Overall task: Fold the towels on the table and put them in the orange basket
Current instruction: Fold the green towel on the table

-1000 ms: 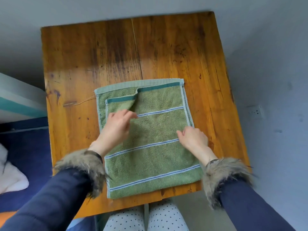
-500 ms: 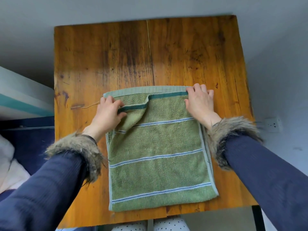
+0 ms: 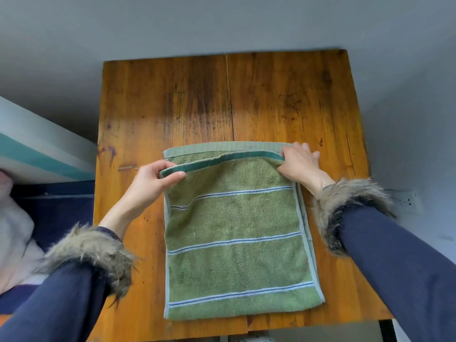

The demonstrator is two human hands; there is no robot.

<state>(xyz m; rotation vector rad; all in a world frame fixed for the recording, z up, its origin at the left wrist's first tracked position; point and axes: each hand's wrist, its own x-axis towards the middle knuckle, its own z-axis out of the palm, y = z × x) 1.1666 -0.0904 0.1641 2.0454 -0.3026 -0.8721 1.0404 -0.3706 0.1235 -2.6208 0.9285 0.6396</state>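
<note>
A wooden desk (image 3: 283, 99) carries a green striped towel (image 3: 237, 243), folded and lying flat near its front edge. The left hand (image 3: 153, 180) and right hand (image 3: 299, 164) each pinch a far corner of its top layer.

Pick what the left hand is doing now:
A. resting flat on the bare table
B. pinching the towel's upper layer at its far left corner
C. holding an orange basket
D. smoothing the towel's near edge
B: the left hand has thumb and fingers closed on the dark-banded far edge of the green towel, lifting that layer.
</note>
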